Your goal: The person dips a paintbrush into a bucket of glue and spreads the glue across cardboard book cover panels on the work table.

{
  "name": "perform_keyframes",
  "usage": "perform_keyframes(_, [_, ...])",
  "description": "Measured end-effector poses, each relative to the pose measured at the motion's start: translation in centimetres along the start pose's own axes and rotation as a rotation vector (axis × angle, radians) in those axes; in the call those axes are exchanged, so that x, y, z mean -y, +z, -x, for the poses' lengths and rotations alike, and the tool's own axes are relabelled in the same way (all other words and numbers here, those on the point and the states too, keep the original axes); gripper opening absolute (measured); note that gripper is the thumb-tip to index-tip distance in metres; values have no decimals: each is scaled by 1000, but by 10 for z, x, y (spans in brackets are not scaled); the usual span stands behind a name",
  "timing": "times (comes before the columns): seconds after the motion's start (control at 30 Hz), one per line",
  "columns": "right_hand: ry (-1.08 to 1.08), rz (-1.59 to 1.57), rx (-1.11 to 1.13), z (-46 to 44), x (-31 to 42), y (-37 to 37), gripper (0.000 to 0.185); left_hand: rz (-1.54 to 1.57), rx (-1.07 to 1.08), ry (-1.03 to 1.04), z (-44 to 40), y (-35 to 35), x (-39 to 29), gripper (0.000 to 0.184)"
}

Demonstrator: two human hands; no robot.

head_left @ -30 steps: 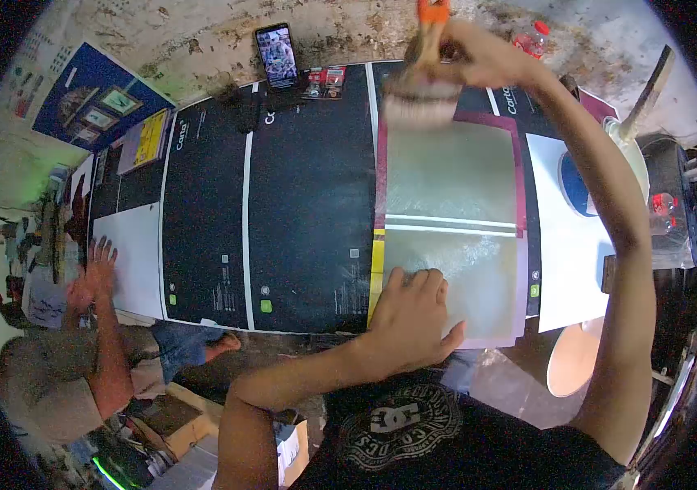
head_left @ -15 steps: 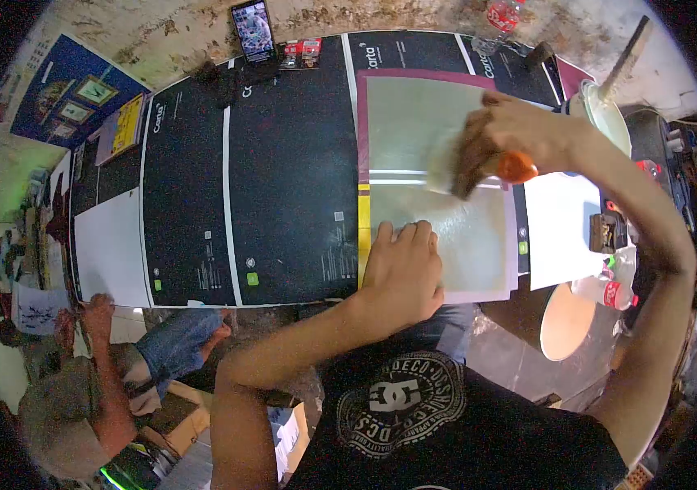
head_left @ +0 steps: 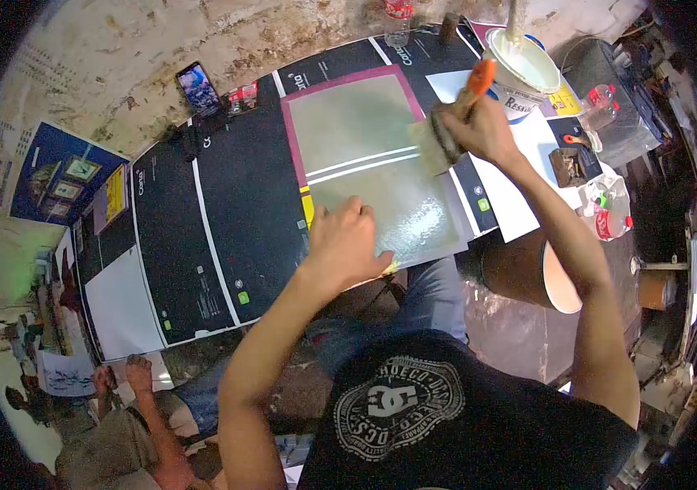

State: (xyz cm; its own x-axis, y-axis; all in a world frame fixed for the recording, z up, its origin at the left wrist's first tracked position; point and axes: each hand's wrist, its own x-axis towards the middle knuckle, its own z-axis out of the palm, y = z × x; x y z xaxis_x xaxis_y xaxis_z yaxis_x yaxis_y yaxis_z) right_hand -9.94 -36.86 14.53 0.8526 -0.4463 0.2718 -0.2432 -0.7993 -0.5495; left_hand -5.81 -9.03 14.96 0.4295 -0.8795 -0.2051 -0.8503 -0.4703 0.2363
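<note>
The pale sheet (head_left: 352,122) lies on the black boards (head_left: 246,204), right of their middle. Its near part gleams as if wet; its far part looks duller, so how evenly it is coated cannot be told. Brushing seems unfinished: the right hand (head_left: 483,131) grips the brush (head_left: 445,139) at the sheet's right edge. The left hand (head_left: 347,245), open, rests on the near-left corner, gripping nothing.

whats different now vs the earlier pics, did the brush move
Yes. The brush, in the right hand, went from the far edge of the pale panel nearer the person, and is now at its right edge. The camera view turned too. Nothing was taken up or let go; the left hand stays on the panel's near left part.
</note>
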Motion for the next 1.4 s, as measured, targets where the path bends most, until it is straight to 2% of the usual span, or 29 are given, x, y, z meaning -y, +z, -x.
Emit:
perform_keyframes(0.07, [146,20,-93,16,28,-31,33,6,-6,-5,-3,-5,-2,58])
perform_keyframes(0.17, [-110,-360,-121,29,2,6,30,-28,8,-3,-7,-3,-7,57])
perform_keyframes(0.2, [-6,-134,7,33,-1,9,32,-44,61,-25,-9,-8,-11,57])
perform_keyframes(0.23, [145,-79,100,31,-6,4,34,-66,113,-49,-9,-13,-13,58])
perform_keyframes(0.33, [114,34,-12,32,2,-31,34,-60,0,-16,-5,-2,-11,58])
perform_keyframes(0.43, [145,-276,-127,61,24,-16,32,-61,44,-27,-7,-7,-18,59])
perform_keyframes(0.47, [79,-154,-43,76,19,-9,29,-71,28,-27,-8,-7,-20,59])
perform_keyframes(0.57, [408,-231,7,103,-2,-34,29,-79,8,-35,-4,-3,-19,59])
perform_keyframes(0.6, [384,-148,-170,110,0,-45,47,-68,-2,-37,-5,-2,-18,59])
perform_keyframes(0.63, [302,-134,-286,120,1,-47,39,-59,-2,-31,-7,0,-19,59])
perform_keyframes(0.7, [146,-411,-427,135,27,-40,31,-104,29,-40,-9,-4,-24,59])
perform_keyframes(0.77, [202,-296,-142,153,42,-32,18,-129,38,-40,-13,-5,-29,60])
perform_keyframes(0.83, [486,-227,63,152,28,-41,24,-123,38,-37,-12,-7,-28,60])
perform_keyframes(0.9, [335,-109,-51,150,27,-70,29,-113,55,-67,-13,-10,-29,61])
perform_keyframes(0.97, [251,-256,-191,150,46,-69,27,-99,94,-80,-11,-11,-33,61])
perform_keyframes(1.03, [93,-219,-83,157,56,-50,22,-98,95,-84,-16,-12,-34,61])
perform_keyframes(1.07, [214,-123,159,157,58,-52,18,-147,70,-77,-15,-11,-33,61])
perform_keyframes(1.1, [233,22,35,164,42,-39,18,-141,54,-65,-13,-11,-32,61])
perform_keyframes(1.17, [438,21,131,167,9,-66,21,-114,6,-53,-10,-8,-28,61])
perform_keyframes(1.2, [451,-1,-1,164,7,-89,24,-94,-12,-2,-10,-7,-19,63])
perform_keyframes(1.23, [470,-29,-127,161,7,-111,27,38,-145,-90,-7,-1,-1,63])
perform_keyframes(1.3, [220,46,-460,155,-14,-135,28,290,-444,-241,-16,14,46,63])
perform_keyframes(1.37, [191,-125,-538,134,-50,-136,29,353,-628,-615,-30,10,76,51])
perform_keyframes(1.4, [201,-171,-517,118,-38,-137,27,493,-540,-686,-35,20,97,47])
